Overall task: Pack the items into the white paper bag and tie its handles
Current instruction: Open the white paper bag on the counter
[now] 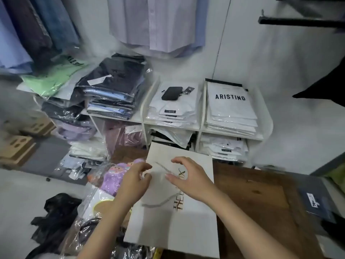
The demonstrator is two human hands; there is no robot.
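Note:
A white paper bag [186, 221] with a gold and brown logo lies flat on a brown wooden table [261, 199]. Both my hands hover over its upper half. My left hand [132, 184] is at the bag's left edge, fingers bent toward a twisted rope handle [166, 168]. My right hand [188, 176] arches over the same handle, its thumb tip touching the rope. A second grey handle [158, 201] lies loose on the bag below. Left of the bag lie plastic-wrapped items: a purple garment [112, 176], a white and yellow one [99, 202], and dark ones [89, 230].
A white shelf unit [199, 128] behind the table holds stacks of bagged white shirts, a dark pouch [171, 93] and piles of dark and blue clothes [113, 90]. Shirts hang above. Cardboard boxes [16, 146] stand at the left. A dark packet [317, 202] lies at the right.

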